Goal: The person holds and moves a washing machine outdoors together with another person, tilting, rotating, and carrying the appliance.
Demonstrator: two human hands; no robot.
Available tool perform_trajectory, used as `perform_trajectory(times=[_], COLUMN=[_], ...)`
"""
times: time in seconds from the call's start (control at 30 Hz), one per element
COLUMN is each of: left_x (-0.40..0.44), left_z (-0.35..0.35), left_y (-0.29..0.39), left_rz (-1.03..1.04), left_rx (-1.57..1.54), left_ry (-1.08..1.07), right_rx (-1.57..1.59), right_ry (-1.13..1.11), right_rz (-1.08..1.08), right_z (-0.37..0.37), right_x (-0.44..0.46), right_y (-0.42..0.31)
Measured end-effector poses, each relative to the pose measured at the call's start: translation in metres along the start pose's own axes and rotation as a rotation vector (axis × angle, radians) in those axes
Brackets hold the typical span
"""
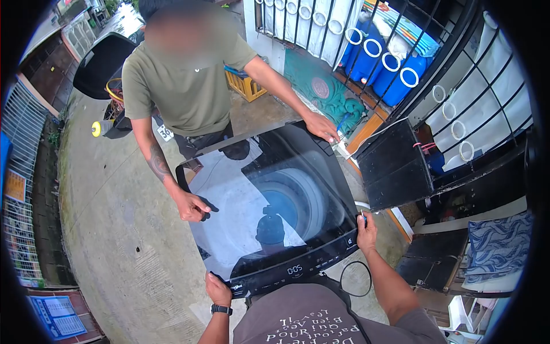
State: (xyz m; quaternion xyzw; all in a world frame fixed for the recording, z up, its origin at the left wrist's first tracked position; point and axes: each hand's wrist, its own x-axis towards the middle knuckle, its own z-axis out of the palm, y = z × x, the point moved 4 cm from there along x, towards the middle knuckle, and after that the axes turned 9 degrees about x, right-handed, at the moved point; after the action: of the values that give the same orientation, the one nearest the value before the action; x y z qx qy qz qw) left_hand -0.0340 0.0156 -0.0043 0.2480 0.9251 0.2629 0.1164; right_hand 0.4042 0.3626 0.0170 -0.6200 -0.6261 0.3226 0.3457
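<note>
A top-load washing machine with a dark glass lid (269, 200) stands right in front of me, its panel showing lit digits 0:05. My left hand (219, 288), with a watch at the wrist, rests against the machine's near left corner. At the near right corner my right hand (366, 231) has its fingers closed on a small thin object that I cannot make out. Across the machine, a person in an olive shirt (183, 97) has one hand (322, 127) on the far right corner and the other hand (192, 206) at the left edge of the lid.
A yellow crate (245, 86) is behind the person. Blue containers (381, 63) stand behind the window bars. To the right are a dark panel (395, 169) and a blue patterned cloth (499, 249). A cable (356, 279) loops near my right arm.
</note>
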Motion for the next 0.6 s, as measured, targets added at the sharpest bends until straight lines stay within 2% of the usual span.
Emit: perform_trajectory(times=[0.6], left_x=[-0.001], left_z=[-0.007], left_y=[0.011], left_rz=[-0.025], left_rx=[0.009], left_ry=[-0.017], right_rx=[-0.054], right_ry=[0.034], right_rz=[0.014], right_z=[-0.001], right_x=[0.000], right_y=[-0.005])
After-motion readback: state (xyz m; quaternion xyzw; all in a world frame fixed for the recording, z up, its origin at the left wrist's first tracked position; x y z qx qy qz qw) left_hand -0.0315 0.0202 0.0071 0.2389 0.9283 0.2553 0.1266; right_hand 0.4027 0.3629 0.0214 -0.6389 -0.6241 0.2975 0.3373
